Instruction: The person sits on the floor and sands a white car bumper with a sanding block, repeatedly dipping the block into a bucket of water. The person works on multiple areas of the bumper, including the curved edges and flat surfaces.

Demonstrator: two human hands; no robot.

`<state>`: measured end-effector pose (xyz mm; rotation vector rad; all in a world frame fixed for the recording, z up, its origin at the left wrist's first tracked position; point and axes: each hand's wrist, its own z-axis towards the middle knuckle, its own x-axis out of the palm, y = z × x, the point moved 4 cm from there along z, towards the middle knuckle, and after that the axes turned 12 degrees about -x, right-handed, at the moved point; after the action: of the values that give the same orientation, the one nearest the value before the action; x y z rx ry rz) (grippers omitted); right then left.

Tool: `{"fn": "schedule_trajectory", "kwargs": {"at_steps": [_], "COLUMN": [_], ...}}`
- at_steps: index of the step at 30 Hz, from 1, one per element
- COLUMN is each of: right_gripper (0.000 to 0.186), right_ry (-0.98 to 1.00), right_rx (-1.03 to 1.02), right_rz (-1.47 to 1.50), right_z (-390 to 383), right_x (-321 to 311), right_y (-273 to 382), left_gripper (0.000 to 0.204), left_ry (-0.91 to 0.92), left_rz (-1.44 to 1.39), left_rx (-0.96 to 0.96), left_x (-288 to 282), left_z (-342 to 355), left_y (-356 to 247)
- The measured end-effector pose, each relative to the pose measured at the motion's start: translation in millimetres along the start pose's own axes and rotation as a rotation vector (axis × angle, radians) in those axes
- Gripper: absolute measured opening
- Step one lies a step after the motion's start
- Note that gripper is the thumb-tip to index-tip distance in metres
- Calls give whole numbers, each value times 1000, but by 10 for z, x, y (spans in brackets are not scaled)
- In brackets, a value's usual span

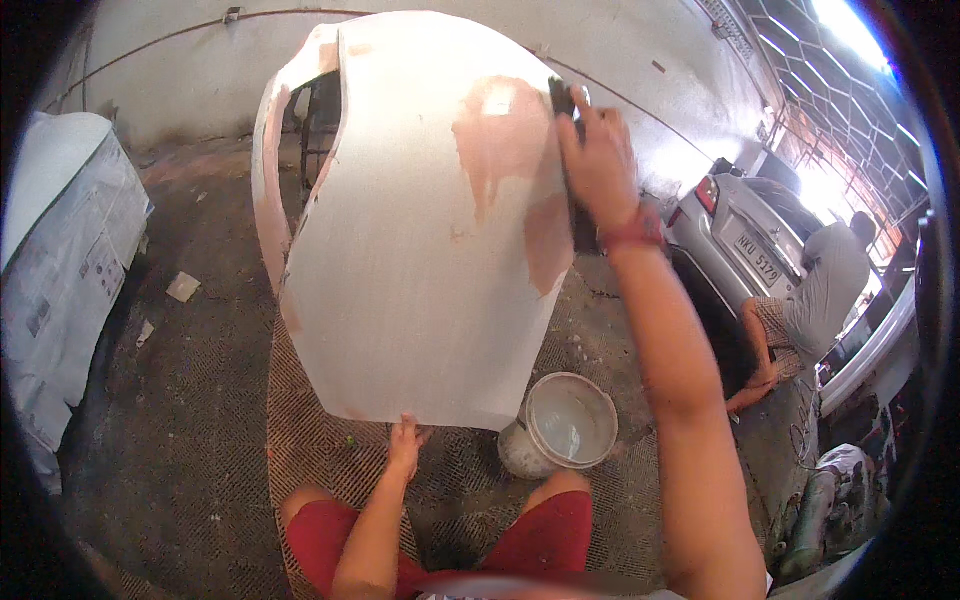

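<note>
In front of me stands a whitish car door panel (400,220) with pinkish filler patches and a window opening at its left. My left hand (404,450) grips the panel's lower edge, its thumb and fingers closed around it. Up at the far right edge, my right hand (600,165) lies over a long black sanding block (586,235), with the fingers laid along it. The block runs down the panel's right side; my hand hides part of it. A red band circles my right wrist.
A bucket (533,432) of cloudy water stands below the panel's lower right corner. Ridged matting (300,400) covers the floor. A sheet-covered object (75,250) is at left. At right, another person (830,290) crouches by a silver car (735,235). A wall (200,70) rises behind.
</note>
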<state>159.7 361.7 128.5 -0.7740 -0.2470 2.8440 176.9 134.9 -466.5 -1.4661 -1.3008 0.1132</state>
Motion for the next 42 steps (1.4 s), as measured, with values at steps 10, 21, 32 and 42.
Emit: {"fn": "schedule_trajectory", "kwargs": {"at_steps": [10, 21, 32, 42], "right_gripper": [53, 53, 51, 61], "right_ry": [-42, 37, 52, 57], "right_rx": [-195, -216, -268, -209], "right_rz": [-5, 4, -35, -38], "right_z": [-204, -195, -104, -37], "right_x": [-59, -110, -66, -25], "right_y": [463, 661, 737, 799], "left_gripper": [78, 82, 73, 76], "left_ry": [-35, -42, -26, -25], "left_rz": [-50, -11, -25, -49], "left_rx": [78, -10, -31, 23], "left_x": [-20, -114, -244, -233], "left_z": [41, 100, 280, 347], "left_y": [-69, -25, 73, 60]}}
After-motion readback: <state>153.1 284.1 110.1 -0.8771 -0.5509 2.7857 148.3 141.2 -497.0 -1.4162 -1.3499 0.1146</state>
